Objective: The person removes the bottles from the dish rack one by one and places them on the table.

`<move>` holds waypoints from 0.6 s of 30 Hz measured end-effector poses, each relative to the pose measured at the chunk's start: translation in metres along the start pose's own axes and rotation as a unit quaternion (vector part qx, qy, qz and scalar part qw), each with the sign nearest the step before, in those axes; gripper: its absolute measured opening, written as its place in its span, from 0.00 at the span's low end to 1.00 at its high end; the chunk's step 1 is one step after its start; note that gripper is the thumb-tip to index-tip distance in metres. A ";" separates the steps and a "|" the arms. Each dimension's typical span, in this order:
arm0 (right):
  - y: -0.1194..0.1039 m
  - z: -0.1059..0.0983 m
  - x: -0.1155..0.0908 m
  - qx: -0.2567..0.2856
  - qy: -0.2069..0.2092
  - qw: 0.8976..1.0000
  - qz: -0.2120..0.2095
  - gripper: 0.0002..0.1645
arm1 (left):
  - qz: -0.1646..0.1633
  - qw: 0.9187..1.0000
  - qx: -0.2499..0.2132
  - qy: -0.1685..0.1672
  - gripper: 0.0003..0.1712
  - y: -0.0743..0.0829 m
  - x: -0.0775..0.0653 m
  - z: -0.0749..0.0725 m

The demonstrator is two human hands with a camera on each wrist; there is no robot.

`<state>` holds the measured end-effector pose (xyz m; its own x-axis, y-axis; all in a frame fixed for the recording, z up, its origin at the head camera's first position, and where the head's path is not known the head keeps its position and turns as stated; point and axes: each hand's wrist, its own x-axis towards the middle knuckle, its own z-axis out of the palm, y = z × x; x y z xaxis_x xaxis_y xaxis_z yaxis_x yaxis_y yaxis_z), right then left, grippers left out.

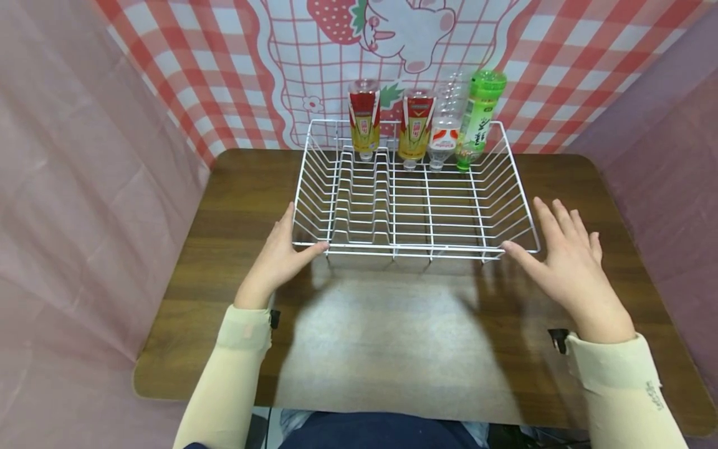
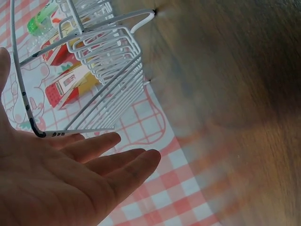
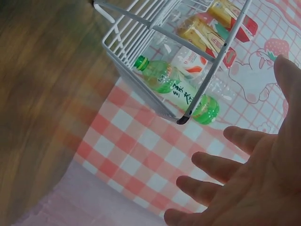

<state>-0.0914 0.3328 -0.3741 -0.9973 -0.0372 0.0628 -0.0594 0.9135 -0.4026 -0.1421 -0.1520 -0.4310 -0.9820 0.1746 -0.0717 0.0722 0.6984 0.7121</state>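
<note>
A white wire dish rack (image 1: 415, 248) stands on the table in front of me. My left hand (image 1: 278, 257) is at its front left corner, fingers extended along the outside and thumb at the front rim. At the front right corner, my right hand (image 1: 569, 265) is spread, its thumb tip near the rim and the other fingers outside the rack. Upside-down plastic bottles lean along the rack's back: two with red-and-yellow labels, one left (image 1: 365, 118) and one right (image 1: 416, 128), a clear bottle (image 1: 443, 140) with a white-and-red label, and a green tea bottle (image 1: 479, 118).
The brown wooden table (image 1: 224, 249) has rounded corners. Behind it hangs a red-and-white checked cloth (image 1: 196, 68) with strawberry and rabbit prints. Pink curtains (image 1: 84, 218) flank the table. The dish rack's left side holds upright wire dividers (image 1: 343, 212).
</note>
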 end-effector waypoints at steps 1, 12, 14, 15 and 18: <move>0.000 0.000 0.001 0.006 0.002 1.000 -0.003 0.56 | 0.002 1.000 0.003 0.003 0.68 -0.001 0.000 0.000; -0.005 -0.003 0.010 0.039 0.026 0.998 -0.034 0.54 | -0.001 1.000 0.007 0.010 0.70 -0.001 0.001 0.003; -0.007 -0.005 0.011 0.047 0.033 0.998 -0.037 0.53 | -0.002 1.000 0.008 0.011 0.71 -0.001 0.001 0.003; -0.008 -0.005 0.011 0.050 0.037 0.997 -0.038 0.52 | -0.002 1.000 0.007 0.012 0.71 -0.001 0.001 0.003; -0.008 -0.006 0.013 0.059 0.045 0.996 -0.041 0.52 | 0.000 1.000 0.007 0.014 0.71 -0.002 0.001 0.004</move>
<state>-0.1034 0.3273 -0.3641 -0.9813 -0.0683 0.1797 -0.1505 0.8548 -0.4967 -0.1430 -0.1507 -0.4352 -0.9866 0.1547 -0.0518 0.0743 0.7088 0.7015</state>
